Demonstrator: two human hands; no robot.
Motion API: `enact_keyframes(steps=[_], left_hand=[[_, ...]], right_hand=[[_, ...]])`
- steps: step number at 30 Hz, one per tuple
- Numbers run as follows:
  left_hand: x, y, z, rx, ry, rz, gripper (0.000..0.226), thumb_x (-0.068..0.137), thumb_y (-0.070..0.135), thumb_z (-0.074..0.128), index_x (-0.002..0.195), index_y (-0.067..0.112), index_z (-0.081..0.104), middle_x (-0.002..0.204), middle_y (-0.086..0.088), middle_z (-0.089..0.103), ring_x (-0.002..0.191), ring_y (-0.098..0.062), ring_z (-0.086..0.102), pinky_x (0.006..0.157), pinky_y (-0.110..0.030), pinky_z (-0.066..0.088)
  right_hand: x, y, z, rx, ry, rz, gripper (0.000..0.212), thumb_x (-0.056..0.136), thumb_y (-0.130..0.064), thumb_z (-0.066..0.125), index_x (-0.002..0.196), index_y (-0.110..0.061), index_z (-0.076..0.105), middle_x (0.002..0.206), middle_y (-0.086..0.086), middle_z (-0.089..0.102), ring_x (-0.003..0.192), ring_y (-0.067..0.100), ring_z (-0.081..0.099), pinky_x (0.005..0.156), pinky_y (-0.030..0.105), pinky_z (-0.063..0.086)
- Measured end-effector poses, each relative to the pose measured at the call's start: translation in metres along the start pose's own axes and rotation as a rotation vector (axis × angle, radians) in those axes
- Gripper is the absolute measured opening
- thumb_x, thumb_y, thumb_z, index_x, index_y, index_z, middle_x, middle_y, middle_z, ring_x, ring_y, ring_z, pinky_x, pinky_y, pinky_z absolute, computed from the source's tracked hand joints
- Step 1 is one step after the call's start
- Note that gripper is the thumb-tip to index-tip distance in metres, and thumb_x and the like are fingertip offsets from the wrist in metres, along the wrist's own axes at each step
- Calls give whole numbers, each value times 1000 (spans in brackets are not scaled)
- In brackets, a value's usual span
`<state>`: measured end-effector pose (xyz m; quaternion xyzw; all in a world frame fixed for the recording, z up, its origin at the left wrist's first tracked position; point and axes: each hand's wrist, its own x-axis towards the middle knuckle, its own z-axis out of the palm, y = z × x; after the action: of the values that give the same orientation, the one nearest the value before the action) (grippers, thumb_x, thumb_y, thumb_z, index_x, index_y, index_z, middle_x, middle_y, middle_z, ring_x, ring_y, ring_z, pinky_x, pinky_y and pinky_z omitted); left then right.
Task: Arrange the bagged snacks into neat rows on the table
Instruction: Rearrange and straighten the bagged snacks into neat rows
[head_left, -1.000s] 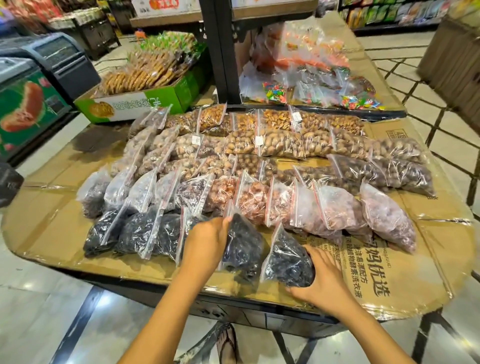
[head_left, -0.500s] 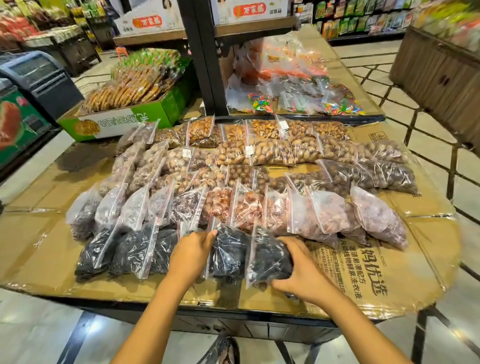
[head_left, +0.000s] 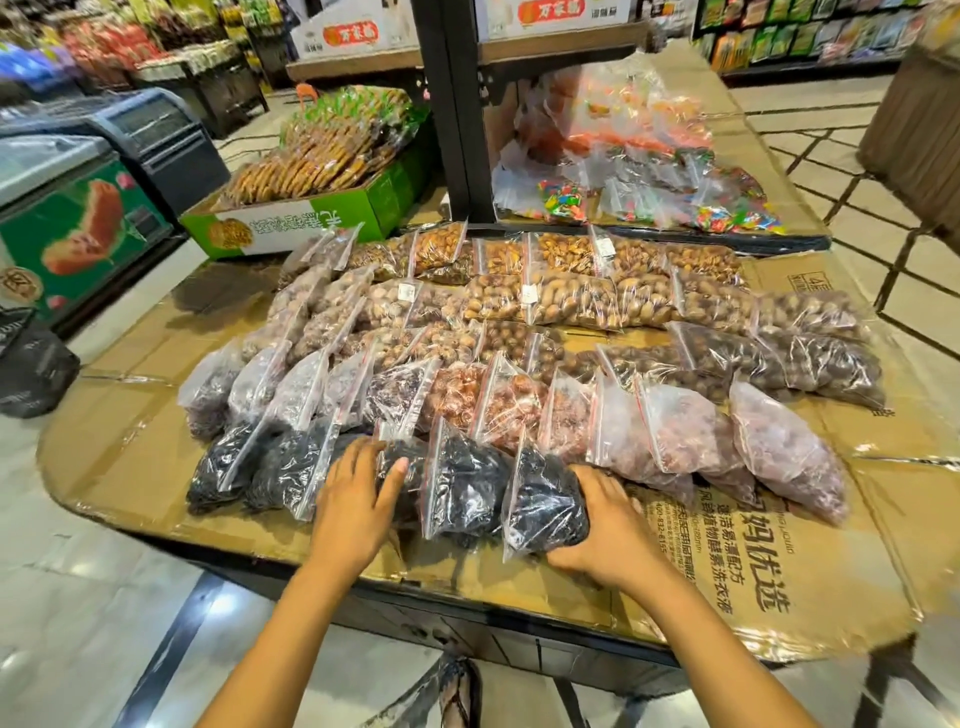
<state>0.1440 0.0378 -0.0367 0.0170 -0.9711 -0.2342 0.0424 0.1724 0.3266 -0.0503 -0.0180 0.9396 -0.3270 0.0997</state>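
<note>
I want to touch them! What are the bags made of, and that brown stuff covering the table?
The bags look like thin clear plastic: shiny, crinkly, with the dark snacks showing through and a zip strip along the top. The table cover looks like flattened cardboard: brown with printed writing. It shines and wrinkles, so it is probably wrapped in clear film or tape.

bright, even indoor light falls from overhead. glare streaks the taped cardboard table cover (head_left: 883, 525) and glints off the clear snack bags (head_left: 670, 431). a soft shadow sits left of the black post (head_left: 457, 109). wide-angle bending curves the frame edges; the upper corners are smeared and out of focus, the centre sharp.
</note>
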Motion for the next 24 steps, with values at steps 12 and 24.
enact_keyframes(steps=[12,24], left_hand=[[14,8,-10,-568,167,-322,28,86,21,67,61,10,64,46,8,56,50,-13,50,59,-28,42],[58,-14,-6,-337,-43,-257,21,84,28,69,81,7,67,74,-2,64,76,-22,62,66,-29,45]], right_hand=[[-4,4,11,-4,52,43,105,56,-55,75,142,-28,21,142,-4,34,130,18,31,109,46,29],[-4,-2,20,138,79,145,104,50,-46,81,138,-34,27,129,-10,38,119,10,37,103,41,38]])
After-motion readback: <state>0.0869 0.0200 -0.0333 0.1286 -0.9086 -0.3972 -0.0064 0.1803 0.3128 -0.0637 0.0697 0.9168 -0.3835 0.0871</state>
